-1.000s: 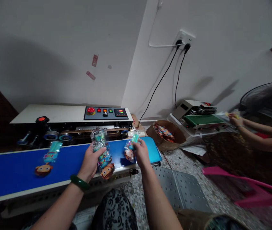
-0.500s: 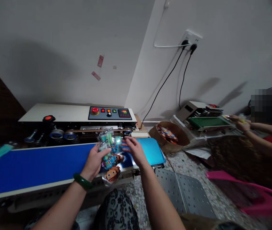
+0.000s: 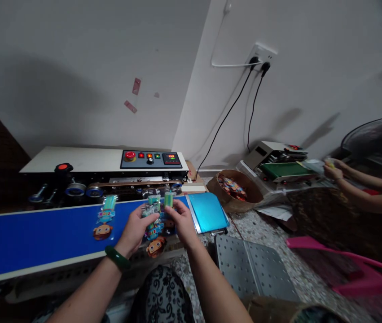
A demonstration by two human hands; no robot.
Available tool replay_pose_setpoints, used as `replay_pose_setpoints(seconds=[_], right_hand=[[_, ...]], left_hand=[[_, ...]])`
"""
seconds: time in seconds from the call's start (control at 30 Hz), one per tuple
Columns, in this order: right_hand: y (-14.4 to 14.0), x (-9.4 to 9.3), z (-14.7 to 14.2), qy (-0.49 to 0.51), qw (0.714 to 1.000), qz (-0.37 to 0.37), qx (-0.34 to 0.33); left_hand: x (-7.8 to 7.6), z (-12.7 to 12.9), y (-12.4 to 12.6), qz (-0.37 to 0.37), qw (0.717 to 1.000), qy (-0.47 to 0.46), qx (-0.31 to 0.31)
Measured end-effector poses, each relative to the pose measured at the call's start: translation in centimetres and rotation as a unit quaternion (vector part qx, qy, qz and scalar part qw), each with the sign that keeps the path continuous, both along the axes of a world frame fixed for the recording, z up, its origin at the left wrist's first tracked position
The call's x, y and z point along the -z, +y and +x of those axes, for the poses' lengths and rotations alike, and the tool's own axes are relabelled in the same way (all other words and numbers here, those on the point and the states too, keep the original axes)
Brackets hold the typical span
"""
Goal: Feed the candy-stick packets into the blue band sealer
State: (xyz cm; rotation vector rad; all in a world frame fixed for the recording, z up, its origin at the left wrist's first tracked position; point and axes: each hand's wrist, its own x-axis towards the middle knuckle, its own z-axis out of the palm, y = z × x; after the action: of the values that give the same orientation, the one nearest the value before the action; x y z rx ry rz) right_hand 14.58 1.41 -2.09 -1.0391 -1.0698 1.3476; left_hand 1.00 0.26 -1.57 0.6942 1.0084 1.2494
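My left hand (image 3: 135, 229) is closed round a bunch of clear plastic packets (image 3: 156, 246), each showing a brown-haired cartoon figure and green-blue sticks. At the upper end of another such packet (image 3: 168, 200), the thumb and fingers of my right hand (image 3: 184, 223) are pinched together. Both hands are close together above the front edge of a blue conveyor belt (image 3: 42, 233). To their left, one more packet (image 3: 103, 231) lies on the belt, its sticks toward the machine's rollers.
Behind the belt stands a sealing machine (image 3: 76, 159) with a red button and lit display. A shiny blue sheet (image 3: 209, 213) covers the belt's right end. Farther right are a carton (image 3: 261, 197) of packets, a second machine (image 3: 287, 170) and a co-worker's hands (image 3: 334, 168).
My right hand has gone from spread fingers to a pinch on a packet. A packet now lies on the belt left of my hands; the one at far left has gone from view.
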Motion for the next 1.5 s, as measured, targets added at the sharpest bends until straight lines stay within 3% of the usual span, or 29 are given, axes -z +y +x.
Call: replay_pose_setpoints(seconds=[0.23,0.47,0.57,0.8,0.9,0.97,1.1,1.17,1.33,1.43,1.5], right_hand=[[1.5,1.5,4.6,0.07,0.984,-0.128,0.105],[5.2,1.3,6.3,-0.031,0.976,-0.214,0.027],[6.3,1.5,5.9,-0.053,0.976,-0.211,0.025],[6.6,2.9,5.0,-0.08,0.98,-0.156,0.097],[6.3,2.5,4.2,-0.067,0.982,-0.146,0.097],[5.6,1.7,3.5,-0.053,0.987,-0.13,0.074],[2.9,0.0,1.8,-0.007,0.993,-0.072,-0.097],[1.6,-0.3,0.9,-0.004,0.99,-0.046,-0.132],[0.7,0.7,0.3,0.037,0.998,-0.043,-0.028],[1.4,1.4,1.9,0.056,0.996,-0.064,0.037],[2.1,1.7,3.5,0.015,0.992,-0.091,0.084]], left_hand=[[-0.7,-1.1,0.3,-0.04,0.998,-0.02,-0.052],[-0.5,-1.2,0.4,-0.014,0.999,-0.002,-0.049],[-0.3,-1.0,0.5,-0.007,0.999,0.007,-0.032],[-0.3,-0.7,0.4,-0.015,1.0,-0.011,-0.016],[-0.3,-0.6,0.3,-0.018,1.0,-0.017,-0.017],[-0.1,-0.6,0.4,-0.02,0.999,-0.015,-0.023],[0.4,-0.5,0.7,-0.015,0.999,0.011,-0.033],[0.5,-0.4,0.7,-0.009,0.999,0.02,-0.024],[0.1,0.1,0.4,-0.023,0.999,0.037,-0.03],[-0.1,-0.1,0.4,-0.054,0.997,0.044,-0.03],[-0.1,-0.4,0.4,-0.057,0.997,0.04,-0.032]])
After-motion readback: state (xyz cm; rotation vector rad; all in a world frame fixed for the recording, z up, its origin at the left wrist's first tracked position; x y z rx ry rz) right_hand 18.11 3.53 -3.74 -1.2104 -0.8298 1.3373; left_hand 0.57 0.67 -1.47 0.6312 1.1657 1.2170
